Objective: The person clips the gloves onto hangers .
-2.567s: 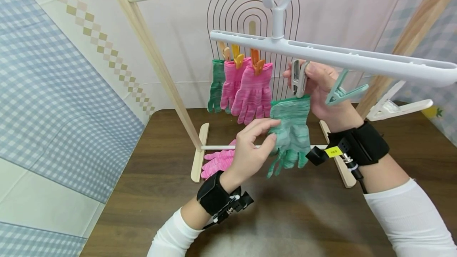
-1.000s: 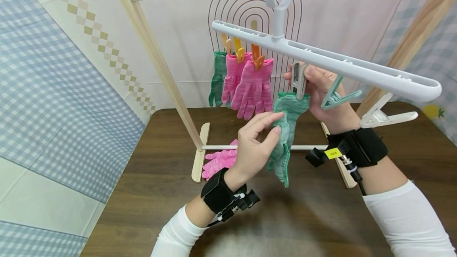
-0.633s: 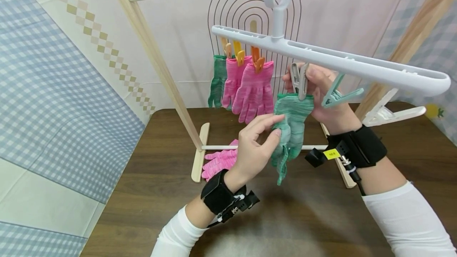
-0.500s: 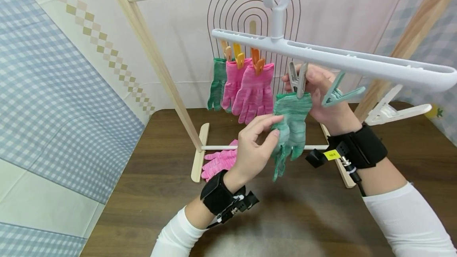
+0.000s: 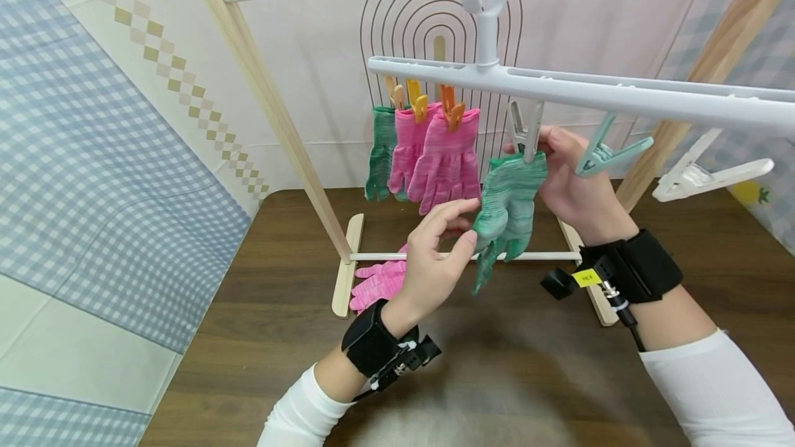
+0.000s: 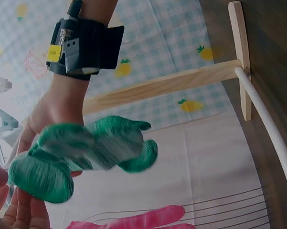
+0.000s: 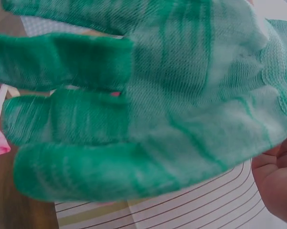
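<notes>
Green glove [image 5: 513, 192] slightly higher than before

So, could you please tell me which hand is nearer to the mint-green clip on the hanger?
The right. The right hand is just beside the mint-green clip, slightly below it; the left hand is lower and farther left, by the front green glove.

Blue-checked cloth [image 5: 124, 178] and pale patterned cloth [image 5: 279, 102] surround a brown wood-grain tabletop [image 5: 248, 371].
</notes>
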A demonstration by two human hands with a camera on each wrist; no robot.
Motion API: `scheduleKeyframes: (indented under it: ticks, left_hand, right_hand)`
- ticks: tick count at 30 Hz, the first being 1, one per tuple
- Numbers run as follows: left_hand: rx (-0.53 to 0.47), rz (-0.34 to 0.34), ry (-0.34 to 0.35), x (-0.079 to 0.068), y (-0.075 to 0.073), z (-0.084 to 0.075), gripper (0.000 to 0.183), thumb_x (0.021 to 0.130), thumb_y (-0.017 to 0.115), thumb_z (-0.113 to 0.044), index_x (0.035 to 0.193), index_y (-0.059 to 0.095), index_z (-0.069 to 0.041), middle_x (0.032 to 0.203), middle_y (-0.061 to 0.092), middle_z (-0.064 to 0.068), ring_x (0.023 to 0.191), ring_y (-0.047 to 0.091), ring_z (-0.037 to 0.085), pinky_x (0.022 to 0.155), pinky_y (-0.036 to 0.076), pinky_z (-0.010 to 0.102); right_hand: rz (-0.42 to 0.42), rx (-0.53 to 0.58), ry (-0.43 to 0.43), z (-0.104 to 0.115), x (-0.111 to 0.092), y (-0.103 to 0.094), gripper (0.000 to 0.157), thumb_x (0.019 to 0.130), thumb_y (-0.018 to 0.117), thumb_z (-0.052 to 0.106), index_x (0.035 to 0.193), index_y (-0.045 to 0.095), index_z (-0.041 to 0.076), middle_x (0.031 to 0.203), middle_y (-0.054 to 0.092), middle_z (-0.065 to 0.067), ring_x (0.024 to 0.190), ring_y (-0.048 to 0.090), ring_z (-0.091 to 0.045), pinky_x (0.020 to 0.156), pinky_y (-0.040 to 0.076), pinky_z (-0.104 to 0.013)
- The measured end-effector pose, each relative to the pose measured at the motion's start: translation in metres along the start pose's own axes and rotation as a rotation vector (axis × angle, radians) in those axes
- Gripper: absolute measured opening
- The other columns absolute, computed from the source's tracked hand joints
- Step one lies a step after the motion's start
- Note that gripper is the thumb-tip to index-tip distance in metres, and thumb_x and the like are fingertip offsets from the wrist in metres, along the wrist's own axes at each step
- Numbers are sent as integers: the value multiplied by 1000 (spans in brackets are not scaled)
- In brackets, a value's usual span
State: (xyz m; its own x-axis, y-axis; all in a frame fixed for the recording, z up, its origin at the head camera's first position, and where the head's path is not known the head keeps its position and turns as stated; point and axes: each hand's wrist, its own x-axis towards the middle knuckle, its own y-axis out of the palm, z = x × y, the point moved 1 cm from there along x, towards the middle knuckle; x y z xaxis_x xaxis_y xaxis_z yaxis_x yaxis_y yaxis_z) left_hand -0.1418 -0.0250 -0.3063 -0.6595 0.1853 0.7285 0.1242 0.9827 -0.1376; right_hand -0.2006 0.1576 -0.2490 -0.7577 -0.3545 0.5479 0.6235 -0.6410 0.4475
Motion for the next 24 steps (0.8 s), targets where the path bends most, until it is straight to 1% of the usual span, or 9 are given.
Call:
scheduleKeyframes:
  ticks: [3,8,13,17,22,24]
  left_hand:
    - [9,0,0,-2,-2,2,32,85,52,-2,117,53,-1,113,54,16,89,55,18,80,50,34]
    - [24,-3,15,-5,-4,7,32,85,51,-1,116,54,-1,114,54,16,90,57,18,80,50,35]
    - [35,-9,8,-6,-8,11,29,85,52,-1,113,55,0,114,55,16,89,58,19,80,50,36]
    - [46,-9,5,-7,-11,13,26,85,52,0,111,56,0,115,55,16,88,59,23,79,50,36]
    - [55,-15,9,-7,-13,14,25,84,51,0,109,57,0,115,55,14,88,59,22,79,50,34]
    - [53,-19,5,-8,-14,15,25,84,51,0,108,57,0,115,55,14,88,59,21,78,50,34]
  right_hand:
    - [8,29,-9,-1,-5,-5,29,95,39,8,110,56,-9,97,64,-15,93,55,-22,81,46,-30]
    - [37,93,-11,-2,-12,-11,30,96,33,7,109,55,-9,95,63,-13,89,55,-20,81,42,-28]
    - [45,98,-5,-3,-15,-14,31,97,30,7,108,56,-7,95,63,-13,90,56,-20,83,41,-28]
    - [46,86,-4,-2,-16,-16,30,97,32,7,108,57,-5,96,63,-12,91,56,-20,83,42,-28]
    - [48,87,-4,-1,-16,-17,31,97,31,6,108,57,-4,97,63,-11,92,56,-20,83,42,-28]
    - [54,104,-6,-1,-16,-18,31,97,30,6,108,57,-5,98,64,-12,92,56,-20,83,42,-29]
